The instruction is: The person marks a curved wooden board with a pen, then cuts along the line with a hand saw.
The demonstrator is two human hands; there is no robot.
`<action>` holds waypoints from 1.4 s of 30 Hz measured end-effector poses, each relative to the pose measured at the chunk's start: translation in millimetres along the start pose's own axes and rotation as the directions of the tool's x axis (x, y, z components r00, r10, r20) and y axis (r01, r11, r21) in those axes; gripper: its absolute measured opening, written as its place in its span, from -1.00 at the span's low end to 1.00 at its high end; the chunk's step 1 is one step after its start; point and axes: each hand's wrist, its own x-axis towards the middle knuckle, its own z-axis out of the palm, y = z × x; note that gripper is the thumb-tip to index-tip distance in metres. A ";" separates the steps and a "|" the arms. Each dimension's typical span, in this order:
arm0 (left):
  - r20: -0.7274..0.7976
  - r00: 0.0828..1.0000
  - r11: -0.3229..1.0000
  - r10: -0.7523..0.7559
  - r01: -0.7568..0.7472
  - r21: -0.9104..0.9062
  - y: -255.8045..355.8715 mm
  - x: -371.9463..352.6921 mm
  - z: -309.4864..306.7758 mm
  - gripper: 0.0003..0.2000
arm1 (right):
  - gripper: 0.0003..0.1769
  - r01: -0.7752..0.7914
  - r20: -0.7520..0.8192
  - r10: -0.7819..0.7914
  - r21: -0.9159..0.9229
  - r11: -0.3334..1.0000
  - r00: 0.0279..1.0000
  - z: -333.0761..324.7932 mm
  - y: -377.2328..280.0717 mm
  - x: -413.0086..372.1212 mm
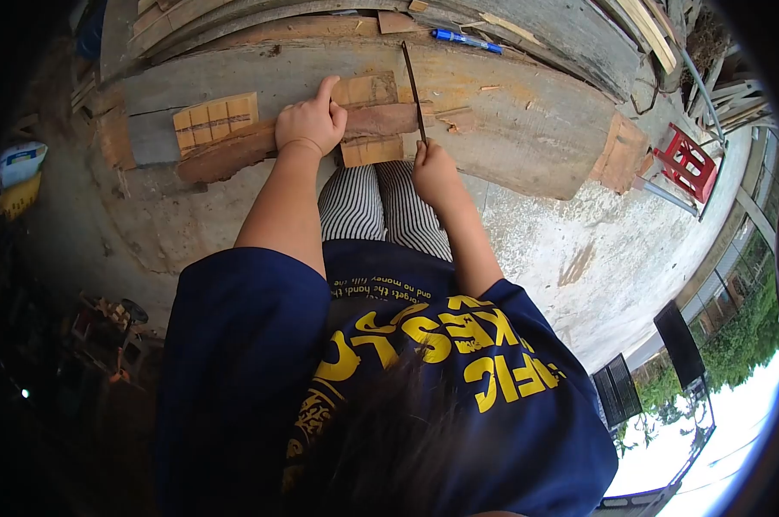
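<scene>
My left hand (310, 121) presses down on a reddish-brown wooden strip (234, 148) that lies across a thick, worn plank (510, 112), with the index finger stretched onto a pale wooden block (368, 89). My right hand (432, 168) grips the near end of a thin dark blade (413, 82). The blade stands on edge across the strip, just right of the left hand. A second pale block (372, 151) pokes out below the strip. Further left, a pale block (215, 119) scored with cut lines rests on the strip.
A blue pen (465, 39) lies on stacked boards beyond the plank. A red plastic stool (686, 159) stands on the concrete floor (579, 250) at right. A white and yellow bag (19, 172) sits at far left. My striped trousers (381, 207) are below the plank.
</scene>
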 end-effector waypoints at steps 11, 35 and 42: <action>-0.042 0.999 1.000 -0.011 0.011 -0.005 1.0 0.0 8.8 -0.56 | -0.70 0.033 0.002 -0.033 0.017 0.999 0.999 -6.3 9.0 -15.4; -0.031 0.999 0.998 -0.019 0.020 0.059 1.8 1.5 6.1 -0.56 | -0.70 -0.016 -0.062 0.019 0.041 0.999 0.998 11.1 4.8 -2.1; -0.017 0.999 0.998 -0.030 0.031 0.057 3.4 0.7 4.3 -0.56 | -0.65 -0.082 0.020 0.082 0.005 0.997 0.996 -6.4 21.6 -58.8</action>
